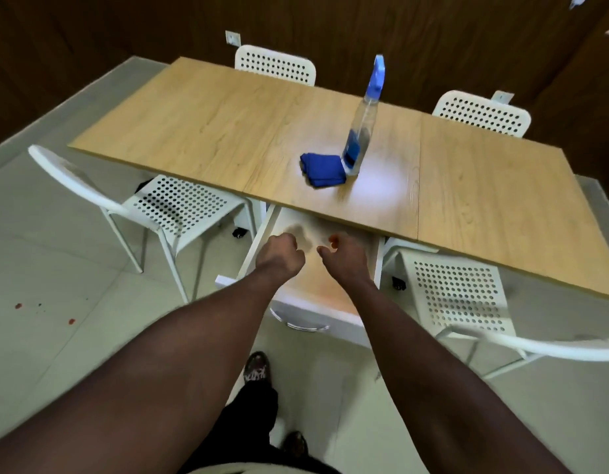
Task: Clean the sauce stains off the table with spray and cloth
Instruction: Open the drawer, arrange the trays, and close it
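– Table [193, 107]: wooden. Spray bottle [359, 131] upright mid-top, blue cloth [321, 169] just beside it at 9 o'clock, both untouched.
– Hands?
– Left hand [282, 256] fisted, nothing seen in it. Right hand [342, 251] curled, orange at fingertips, grip unclear. Pre-spray; next, reach 12 o'clock for bottle.
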